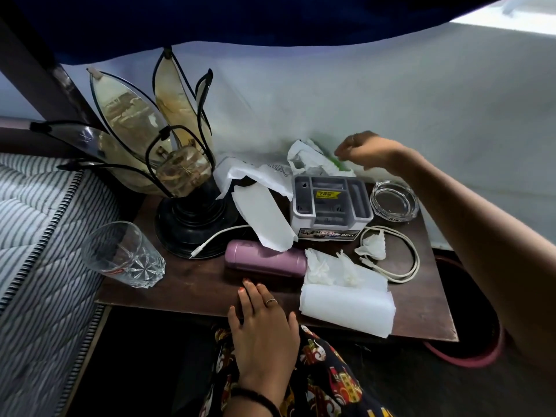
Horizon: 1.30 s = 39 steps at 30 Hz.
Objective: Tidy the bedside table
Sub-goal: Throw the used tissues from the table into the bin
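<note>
At lower centre of the frame, the left hand (264,329) is lying flat, fingers spread, on the front edge of the bedside table (186,284), holding nothing. Toward the upper right, the right hand (365,150) is reaching over the crumpled plastic bag (310,159) at the wall; whether it is pinching it, I cannot tell. Tidying is looking barely begun: tissues (346,284), cable (403,254), papers (261,212), purple case (264,258) and glass (126,254) are lying scattered.
</note>
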{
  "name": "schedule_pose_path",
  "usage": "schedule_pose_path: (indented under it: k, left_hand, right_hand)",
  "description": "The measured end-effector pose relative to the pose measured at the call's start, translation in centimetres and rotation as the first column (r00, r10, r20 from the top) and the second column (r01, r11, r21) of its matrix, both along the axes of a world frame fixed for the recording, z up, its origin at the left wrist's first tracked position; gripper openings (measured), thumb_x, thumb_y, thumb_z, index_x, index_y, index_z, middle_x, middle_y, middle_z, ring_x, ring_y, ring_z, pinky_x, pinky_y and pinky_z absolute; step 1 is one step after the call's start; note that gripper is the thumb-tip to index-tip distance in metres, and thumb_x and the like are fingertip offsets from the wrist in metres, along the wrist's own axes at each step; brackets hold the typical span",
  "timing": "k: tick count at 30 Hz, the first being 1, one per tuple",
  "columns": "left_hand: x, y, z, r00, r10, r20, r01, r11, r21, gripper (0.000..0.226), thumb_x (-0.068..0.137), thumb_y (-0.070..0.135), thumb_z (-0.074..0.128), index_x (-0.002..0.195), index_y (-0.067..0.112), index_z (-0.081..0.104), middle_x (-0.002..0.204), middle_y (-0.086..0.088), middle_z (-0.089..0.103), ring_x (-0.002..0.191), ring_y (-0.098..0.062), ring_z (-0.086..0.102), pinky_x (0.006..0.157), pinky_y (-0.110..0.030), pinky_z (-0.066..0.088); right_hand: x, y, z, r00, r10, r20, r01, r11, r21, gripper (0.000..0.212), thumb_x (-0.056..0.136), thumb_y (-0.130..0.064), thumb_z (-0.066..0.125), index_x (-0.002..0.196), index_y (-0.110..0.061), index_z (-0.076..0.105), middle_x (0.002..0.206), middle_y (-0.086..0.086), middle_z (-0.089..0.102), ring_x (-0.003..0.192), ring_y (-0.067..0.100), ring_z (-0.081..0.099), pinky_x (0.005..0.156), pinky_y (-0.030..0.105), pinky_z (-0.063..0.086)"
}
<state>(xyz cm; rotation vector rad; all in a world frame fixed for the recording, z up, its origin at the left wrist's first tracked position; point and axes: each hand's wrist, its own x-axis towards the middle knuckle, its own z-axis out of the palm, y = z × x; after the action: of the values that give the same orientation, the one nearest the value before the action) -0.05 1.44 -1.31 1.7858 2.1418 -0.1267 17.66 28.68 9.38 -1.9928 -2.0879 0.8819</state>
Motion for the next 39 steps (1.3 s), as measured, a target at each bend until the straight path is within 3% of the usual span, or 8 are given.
schedule_pose_path:
  k: [3,7,10,14,19,24,31,39]
  left_hand:
    - [-0.1,-0.1,0.1,1.000,-0.015,-0.014,0.015,1.000,0.005,0.077,0.093,0.054,0.030,0.147,0.003,0.012,0.156,-0.019,0.011,0.144,-0.027,0.014,0.113,-0.045,0.021]
    - [-0.2,0.0,0.1,0.999,-0.029,-0.026,0.029,1.000,-0.005,0.077,0.093,0.054,0.030,0.147,0.002,0.012,0.156,-0.020,0.010,0.144,-0.028,0.015,0.112,-0.046,0.020]
    - [-0.2,0.0,0.1,0.999,-0.034,-0.031,0.034,0.999,-0.007,0.076,0.093,0.053,0.030,0.147,0.002,0.012,0.156,-0.021,0.010,0.144,-0.028,0.015,0.112,-0.046,0.019]
    - [-0.1,0.1,0.0,0.999,-0.031,-0.032,0.031,0.999,-0.008,0.075,0.093,0.052,0.031,0.147,0.002,0.014,0.156,-0.021,0.011,0.144,-0.029,0.016,0.112,-0.046,0.020]
    - [0.2,0.3,-0.2,0.999,-0.023,-0.049,0.022,0.999,-0.023,0.080,0.093,0.056,0.031,0.146,-0.001,0.013,0.155,-0.022,0.013,0.143,-0.031,0.017,0.111,-0.046,0.020]
    - [0.1,0.1,-0.3,0.999,-0.011,-0.033,0.010,1.000,-0.020,0.083,0.091,0.059,0.034,0.147,0.001,0.012,0.156,-0.019,0.012,0.144,-0.029,0.015,0.110,-0.046,0.023]
    - [-0.1,-0.6,0.3,0.999,-0.048,-0.003,0.048,0.998,-0.051,0.080,0.091,0.057,0.039,0.148,0.006,0.013,0.157,-0.015,0.010,0.144,-0.027,0.015,0.111,-0.047,0.023]
    - [0.8,-1.3,1.5,0.994,-0.086,-0.070,0.084,0.996,-0.022,0.077,0.090,0.052,0.047,0.145,0.004,0.024,0.153,-0.016,0.025,0.138,-0.030,0.029,0.107,-0.045,0.034]
  right_hand:
    - [-1.5,0.5,-0.4,0.997,0.047,-0.061,-0.047,0.999,0.001,0.024,0.092,-0.025,0.056,0.110,-0.015,0.069,0.123,0.006,0.063,0.107,0.018,0.055,0.089,0.025,0.041]
    - [-3.0,0.8,-1.7,0.993,0.083,0.079,-0.072,0.989,-0.133,0.045,0.092,-0.048,0.052,0.121,-0.017,0.064,0.136,0.007,0.053,0.116,0.023,0.050,0.100,0.030,0.036]
    - [-3.3,0.8,-2.6,0.989,0.071,0.131,-0.053,0.990,-0.133,0.056,0.092,-0.052,0.049,0.126,-0.008,0.057,0.132,0.011,0.054,0.113,0.027,0.052,0.094,0.030,0.037]
    - [-3.0,0.8,-3.1,0.990,0.033,0.138,-0.023,0.997,-0.074,0.047,0.092,-0.045,0.052,0.114,-0.004,0.059,0.119,0.016,0.060,0.097,0.027,0.053,0.081,0.028,0.036]
    - [-1.7,0.3,-1.6,0.995,0.018,0.098,-0.028,0.994,0.106,0.031,0.091,-0.024,0.054,0.112,-0.006,0.068,0.122,0.012,0.066,0.113,0.027,0.059,0.097,0.028,0.044]
    - [0.3,-1.6,0.7,1.000,-0.005,0.005,0.003,0.941,0.338,0.030,0.088,-0.007,0.055,0.108,-0.018,0.073,0.121,0.007,0.068,0.110,0.023,0.062,0.082,0.017,0.039]
    - [3.9,-7.0,5.3,0.994,0.029,-0.109,0.032,0.855,0.517,0.040,0.085,-0.001,0.061,0.123,-0.014,0.065,0.127,0.010,0.060,0.115,0.026,0.057,0.100,0.034,0.044]
    - [14.3,-15.2,3.5,0.970,-0.183,0.157,0.090,0.879,0.469,0.068,0.077,0.004,0.065,0.140,-0.003,0.040,0.135,0.022,0.036,0.107,0.042,0.054,0.105,0.043,0.041]
